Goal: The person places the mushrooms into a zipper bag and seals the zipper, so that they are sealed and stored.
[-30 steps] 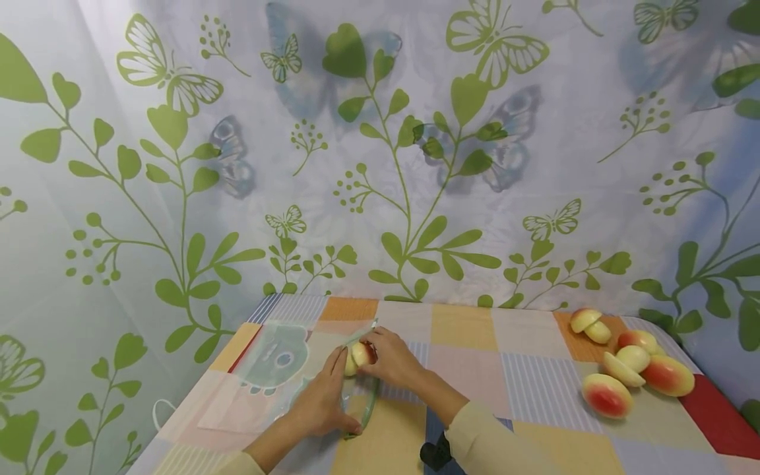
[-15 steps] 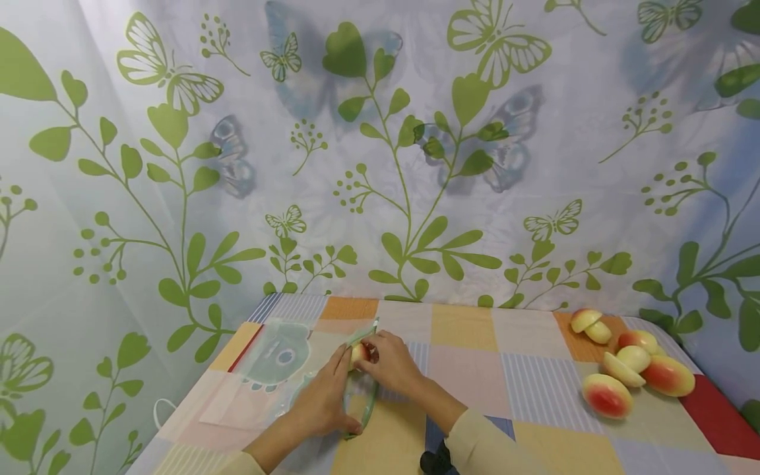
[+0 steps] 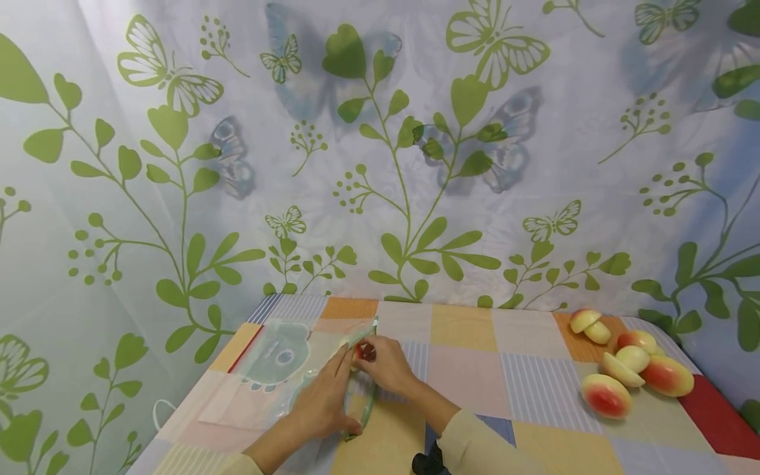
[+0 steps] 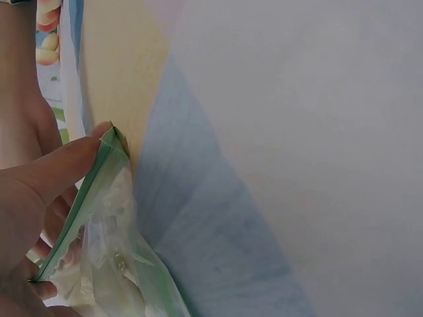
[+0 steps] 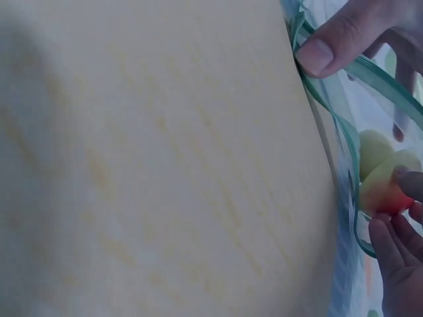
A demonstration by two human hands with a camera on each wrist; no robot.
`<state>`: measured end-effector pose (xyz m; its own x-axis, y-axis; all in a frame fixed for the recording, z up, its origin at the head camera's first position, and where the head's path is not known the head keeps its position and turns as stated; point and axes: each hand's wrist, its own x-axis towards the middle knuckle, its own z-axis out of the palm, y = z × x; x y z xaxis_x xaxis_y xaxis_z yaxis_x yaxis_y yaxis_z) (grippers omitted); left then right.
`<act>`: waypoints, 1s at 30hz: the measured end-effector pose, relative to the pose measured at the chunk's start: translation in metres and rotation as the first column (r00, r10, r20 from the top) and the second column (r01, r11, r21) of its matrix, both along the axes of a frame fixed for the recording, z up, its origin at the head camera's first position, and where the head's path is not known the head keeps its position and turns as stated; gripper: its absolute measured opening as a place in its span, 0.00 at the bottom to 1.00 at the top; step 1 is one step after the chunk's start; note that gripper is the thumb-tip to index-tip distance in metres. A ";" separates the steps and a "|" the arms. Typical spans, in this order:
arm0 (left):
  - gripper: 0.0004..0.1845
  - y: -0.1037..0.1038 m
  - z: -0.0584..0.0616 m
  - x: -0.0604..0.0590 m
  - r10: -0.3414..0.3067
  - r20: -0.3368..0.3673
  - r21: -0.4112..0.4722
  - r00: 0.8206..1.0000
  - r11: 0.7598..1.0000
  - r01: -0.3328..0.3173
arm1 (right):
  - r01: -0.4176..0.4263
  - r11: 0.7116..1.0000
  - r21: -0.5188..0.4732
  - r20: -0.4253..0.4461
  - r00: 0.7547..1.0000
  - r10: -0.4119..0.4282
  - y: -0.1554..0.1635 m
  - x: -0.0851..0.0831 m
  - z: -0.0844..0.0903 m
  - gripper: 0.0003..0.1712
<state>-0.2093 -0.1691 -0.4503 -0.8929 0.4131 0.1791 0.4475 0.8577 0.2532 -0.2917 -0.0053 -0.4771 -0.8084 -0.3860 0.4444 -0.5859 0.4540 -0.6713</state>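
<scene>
Since the earlier frames, your right hand [image 3: 386,365] has pushed the fruit piece [image 3: 359,352] further toward the mouth of the zip bag [image 3: 285,369]; less of the pale flesh now shows above your fingers, and only a small red patch is visible in the head view. Your left hand [image 3: 323,399] has stayed where it was, pinching the green zip rim [image 4: 79,205] between thumb and fingers to hold the mouth open. The right wrist view shows your right fingertips [image 5: 390,244] gripping the yellow-and-red piece right at the green rim [image 5: 347,191], part way through the opening. Judge the current step as roughly half complete: the piece is at the mouth but not yet released inside, and the bag remains unsealed. Whether the bag already contains other pieces cannot be told from these views. Remaining stock lies well apart on the right side of the table [image 3: 522,369]: a cut pair at the back [image 3: 590,326], and nearer to you a group of halves [image 3: 644,366] with one further half [image 3: 607,396] just in front of them. A dark object [image 3: 429,462] sits at the lower edge of the head view beside your right sleeve; what it is cannot be told. Nothing lies between your hands and the fruit on the right. The soft, narrow rim is the only obstruction: it may fold across the piece.
</scene>
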 end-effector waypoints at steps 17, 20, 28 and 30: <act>0.73 0.001 -0.003 0.004 -0.019 0.001 0.004 1.000 1.000 0.019 | -0.185 0.982 -0.031 0.249 0.950 0.187 0.013 0.005 0.000 0.25; 0.73 0.001 -0.003 0.004 -0.022 -0.010 -0.004 1.000 1.000 0.022 | -0.192 0.979 -0.064 0.276 0.940 0.203 0.021 0.005 0.004 0.24; 0.73 0.003 -0.004 0.007 -0.008 -0.024 -0.013 1.000 1.000 0.008 | -0.180 0.980 -0.083 0.310 0.930 0.197 0.045 0.013 0.024 0.25; 0.72 0.002 -0.005 0.007 -0.010 -0.025 -0.010 1.000 1.000 0.010 | -0.175 0.982 -0.075 0.311 0.931 0.189 0.050 0.014 0.027 0.25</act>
